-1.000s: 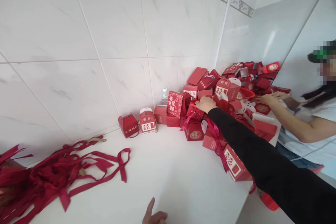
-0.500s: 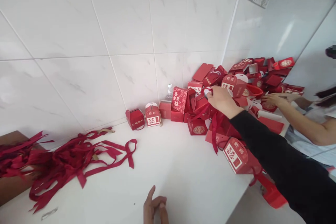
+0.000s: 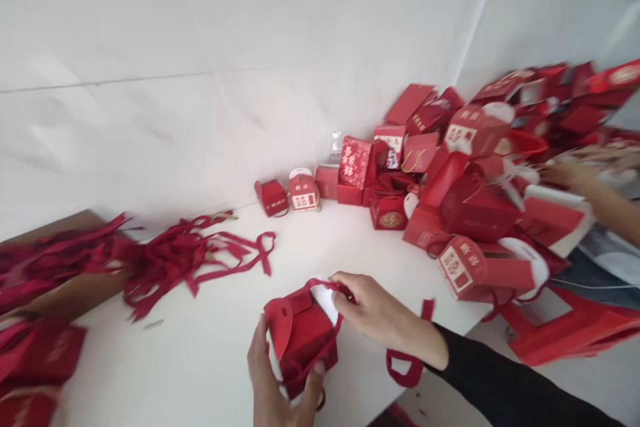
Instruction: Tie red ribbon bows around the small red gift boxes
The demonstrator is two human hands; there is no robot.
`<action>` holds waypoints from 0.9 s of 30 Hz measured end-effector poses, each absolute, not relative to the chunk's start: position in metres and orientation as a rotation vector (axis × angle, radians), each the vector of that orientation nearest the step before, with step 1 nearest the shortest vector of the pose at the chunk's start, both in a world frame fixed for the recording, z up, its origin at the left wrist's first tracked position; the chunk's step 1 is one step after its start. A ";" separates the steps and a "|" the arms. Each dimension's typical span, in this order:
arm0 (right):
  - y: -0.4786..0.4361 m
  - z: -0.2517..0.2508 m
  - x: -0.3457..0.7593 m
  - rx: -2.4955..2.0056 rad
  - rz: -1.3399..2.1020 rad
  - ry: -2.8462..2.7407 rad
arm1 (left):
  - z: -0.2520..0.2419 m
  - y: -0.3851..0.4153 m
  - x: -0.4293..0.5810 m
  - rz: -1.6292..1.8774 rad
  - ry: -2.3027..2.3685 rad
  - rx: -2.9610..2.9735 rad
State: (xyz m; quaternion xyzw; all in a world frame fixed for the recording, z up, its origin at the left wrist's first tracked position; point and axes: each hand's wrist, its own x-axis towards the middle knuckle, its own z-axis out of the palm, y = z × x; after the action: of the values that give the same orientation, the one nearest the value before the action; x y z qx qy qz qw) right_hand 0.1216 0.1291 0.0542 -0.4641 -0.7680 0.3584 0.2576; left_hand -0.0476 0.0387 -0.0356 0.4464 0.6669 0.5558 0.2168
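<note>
A small red gift box [image 3: 306, 328] with rounded flaps is between my hands above the front of the white table. My left hand [image 3: 280, 380] grips its lower body, thumb on the near side and fingers on the left. My right hand [image 3: 367, 307] pinches the dark red ribbon [image 3: 325, 283] at the box's upper right, beside a white inner flap. More of the ribbon runs around the box, and a looped length [image 3: 404, 367] hangs below my right wrist.
Red gift boxes [image 3: 465, 213] are heaped on the right. Loose ribbons [image 3: 170, 253] lie at left near a cardboard box [image 3: 100, 290]. Two small boxes stand by the wall, with a clear bottle [image 3: 336, 145] further right. A co-worker's arm [image 3: 595, 193] reaches in at far right.
My right hand has come from the pile to the table front with a red box and ribbon. My left hand has closed on that box. The view has shifted.
</note>
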 end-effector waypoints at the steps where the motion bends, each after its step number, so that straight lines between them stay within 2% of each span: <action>1: 0.127 0.053 0.123 -1.240 1.016 -2.074 | -0.031 0.032 -0.049 1.469 1.888 1.224; 5: 0.140 0.068 0.142 -1.216 1.068 -1.998 | -0.017 0.012 -0.053 1.347 1.886 1.247; 10: 0.166 0.117 0.168 -1.302 0.785 -1.754 | -0.014 0.003 -0.055 1.318 1.869 1.235; 13: 0.175 0.132 0.173 -1.308 0.745 -1.686 | -0.010 0.007 -0.055 1.351 1.906 1.281; 17: 0.189 0.112 0.171 -1.301 0.735 -2.024 | 0.005 0.026 -0.048 1.438 1.971 1.593; 22: 0.210 0.064 0.172 -1.321 0.435 -2.473 | 0.020 0.050 -0.034 1.177 1.939 2.110; 27: 0.223 0.041 0.179 -1.393 0.308 -2.496 | 0.010 0.049 -0.038 1.222 1.971 2.054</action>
State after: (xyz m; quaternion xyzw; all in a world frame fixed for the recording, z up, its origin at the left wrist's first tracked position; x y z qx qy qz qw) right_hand 0.1794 0.2232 0.0414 -0.4802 -0.8605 0.1061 0.1331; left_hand -0.0384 0.0489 0.0103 0.6628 0.6362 0.3943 0.0217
